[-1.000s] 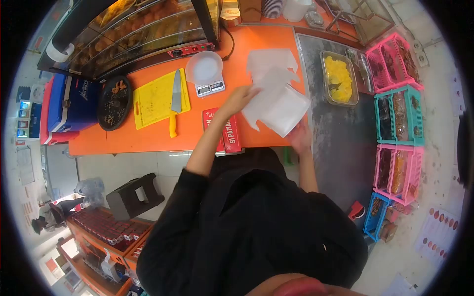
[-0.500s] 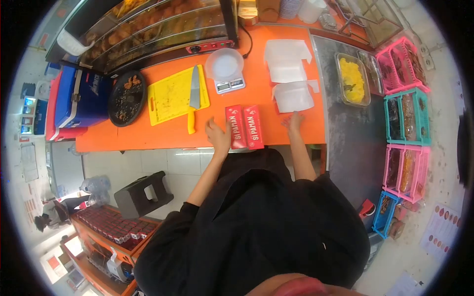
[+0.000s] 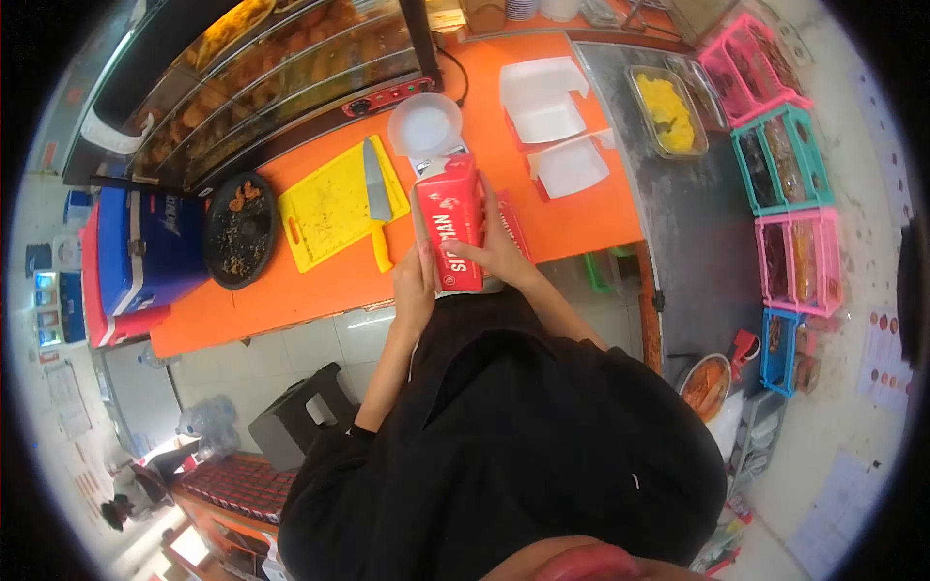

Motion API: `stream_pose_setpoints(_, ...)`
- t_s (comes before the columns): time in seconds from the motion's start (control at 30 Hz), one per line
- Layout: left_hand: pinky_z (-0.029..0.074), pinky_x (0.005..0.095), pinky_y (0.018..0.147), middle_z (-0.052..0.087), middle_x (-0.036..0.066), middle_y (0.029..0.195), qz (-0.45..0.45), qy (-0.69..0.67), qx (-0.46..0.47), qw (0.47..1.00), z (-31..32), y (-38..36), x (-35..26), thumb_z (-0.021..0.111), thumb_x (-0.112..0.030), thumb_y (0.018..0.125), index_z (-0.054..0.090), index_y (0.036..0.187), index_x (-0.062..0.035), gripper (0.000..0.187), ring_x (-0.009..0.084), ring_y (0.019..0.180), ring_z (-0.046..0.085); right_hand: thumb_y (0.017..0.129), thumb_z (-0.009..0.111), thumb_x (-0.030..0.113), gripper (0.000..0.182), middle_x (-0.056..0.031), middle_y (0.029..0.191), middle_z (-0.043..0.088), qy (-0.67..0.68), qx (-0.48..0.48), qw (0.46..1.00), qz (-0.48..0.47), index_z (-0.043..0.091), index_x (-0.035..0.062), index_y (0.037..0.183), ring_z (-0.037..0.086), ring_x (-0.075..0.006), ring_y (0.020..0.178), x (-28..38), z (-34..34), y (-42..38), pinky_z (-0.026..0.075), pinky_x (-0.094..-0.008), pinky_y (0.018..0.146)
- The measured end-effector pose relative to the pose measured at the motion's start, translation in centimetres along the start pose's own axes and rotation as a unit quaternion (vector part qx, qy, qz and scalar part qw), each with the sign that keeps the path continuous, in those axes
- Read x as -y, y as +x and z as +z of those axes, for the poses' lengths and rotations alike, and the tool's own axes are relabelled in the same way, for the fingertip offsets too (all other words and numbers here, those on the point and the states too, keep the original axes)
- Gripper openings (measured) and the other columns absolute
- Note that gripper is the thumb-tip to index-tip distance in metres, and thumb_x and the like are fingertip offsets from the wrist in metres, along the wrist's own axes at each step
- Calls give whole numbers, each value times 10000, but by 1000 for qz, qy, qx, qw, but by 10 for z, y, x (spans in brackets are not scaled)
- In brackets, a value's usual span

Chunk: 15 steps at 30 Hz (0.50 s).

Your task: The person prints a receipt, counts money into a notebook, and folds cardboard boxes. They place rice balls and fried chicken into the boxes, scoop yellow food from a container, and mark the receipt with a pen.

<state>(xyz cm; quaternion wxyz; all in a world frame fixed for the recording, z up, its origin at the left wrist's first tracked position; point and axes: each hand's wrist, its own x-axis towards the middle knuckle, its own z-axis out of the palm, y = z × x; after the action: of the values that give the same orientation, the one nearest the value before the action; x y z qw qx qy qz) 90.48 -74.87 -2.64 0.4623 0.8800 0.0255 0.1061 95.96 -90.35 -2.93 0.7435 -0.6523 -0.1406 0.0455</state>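
Observation:
A closed red carton (image 3: 453,225) lettered in white is lifted near the front edge of the orange counter. My left hand (image 3: 414,288) closes on its left side, and my right hand (image 3: 502,250) grips the right side with the thumb across the front. Behind my right hand, a second red carton (image 3: 511,225) is partly covered. Farther right lies an open food box (image 3: 544,107) with a white inside, its other half spread toward me. Just beyond the held carton, a translucent bowl (image 3: 424,126) sits on a kitchen scale (image 3: 436,163), which is mostly hidden.
To the left, a knife (image 3: 377,184) lies on a yellow cutting board (image 3: 320,218), beside a black pan (image 3: 240,257) and a blue cooler box (image 3: 145,242). A glass food warmer (image 3: 291,87) stands behind. On the right are a tub of yellow food (image 3: 668,111) and several plastic baskets (image 3: 783,160).
Both hands have come together on one red carton and raised it from the counter. Before, they were apart, with the two cartons side by side between them. The view has turned slightly.

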Motion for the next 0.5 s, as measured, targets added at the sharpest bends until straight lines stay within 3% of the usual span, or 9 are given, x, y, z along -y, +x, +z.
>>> stream_pose_setpoints(0.07, 417, 372, 533, 579, 161, 652, 60, 1, 9, 998, -18, 10, -14, 352, -292, 1034, 605, 849, 45, 460, 218, 551, 565, 776, 756, 297, 978, -172, 1425, 371, 142, 19, 979, 145, 132, 80, 1498, 324, -304, 1358, 29, -35, -17, 324, -415, 1100)
stream_pose_setpoints(0.1, 457, 347, 588, 627, 148, 736, -23, -129, 59, 990, -27, 18, -18, 367, -277, 1035, 615, 904, 62, 439, 207, 620, 603, 776, 756, 297, 978, -172, 1425, 371, 141, 13, 979, 144, 132, 80, 1498, 324, -304, 1358, 31, -54, -30, 324, -415, 1100)
stream_pose_setpoints(0.17, 489, 257, 683, 674, 72, 919, -145, -375, 168, 900, -25, 40, -28, 412, -282, 1031, 634, 1003, 78, 424, 113, 778, 620, 820, 700, 301, 883, -165, 1407, 394, 232, -5, 970, 78, 169, 71, 1487, 353, -290, 1337, 30, -98, -58, 357, -408, 1076)
stream_pose_setpoints(0.23, 472, 249, 696, 659, 59, 901, -141, -349, 297, 878, 14, 60, -22, 421, -321, 1026, 633, 1018, 69, 444, 98, 799, 598, 865, 644, 305, 791, -158, 1389, 418, 318, -14, 948, 15, 205, 62, 1476, 382, -275, 1317, 23, -142, -88, 390, -401, 1052)
stream_pose_setpoints(0.3, 464, 262, 706, 636, 19, 880, -110, -313, 312, 890, 70, 84, -47, 426, -342, 1023, 624, 1039, 52, 441, 84, 810, 574, 909, 589, 308, 704, -150, 1372, 441, 403, -22, 914, -47, 242, 53, 1466, 411, -261, 1296, 7, -178, -118, 423, -394, 1027)
stream_pose_setpoints(0.33, 470, 299, 710, 646, 41, 868, -42, -274, 326, 904, 96, 98, -57, 435, -336, 1017, 622, 1026, 32, 412, 130, 790, 592, 909, 589, 308, 704, -150, 1372, 441, 401, -23, 914, -46, 242, 53, 1466, 411, -261, 1296, -8, -191, -133, 423, -394, 1027)
stream_pose_setpoints(0.4, 480, 373, 735, 664, 111, 885, 118, -144, 341, 922, 161, 125, -59, 449, -323, 1003, 615, 985, 0, 363, 255, 796, 619, 937, 493, 393, 644, -160, 1355, 440, 358, -252, 892, 112, 266, 76, 1449, 468, -297, 1234, -46, -218, -153, 453, -485, 997)
stream_pose_setpoints(0.43, 483, 410, 755, 671, 158, 915, 203, -54, 339, 917, 199, 130, -53, 454, -314, 995, 611, 958, -12, 343, 333, 823, 628, 937, 493, 393, 644, -160, 1355, 440, 355, -252, 893, 113, 266, 76, 1449, 468, -297, 1234, -48, -222, -150, 453, -485, 997)
stream_pose_setpoints(0.5, 481, 475, 773, 644, 223, 1004, 215, 29, 376, 901, 255, 123, -59, 446, -308, 986, 588, 966, -28, 315, 430, 868, 599, 918, 513, 236, 585, -154, 1345, 418, 284, -365, 831, 308, 271, 100, 1432, 477, -341, 1204, -56, -217, -139, 523, -574, 871)
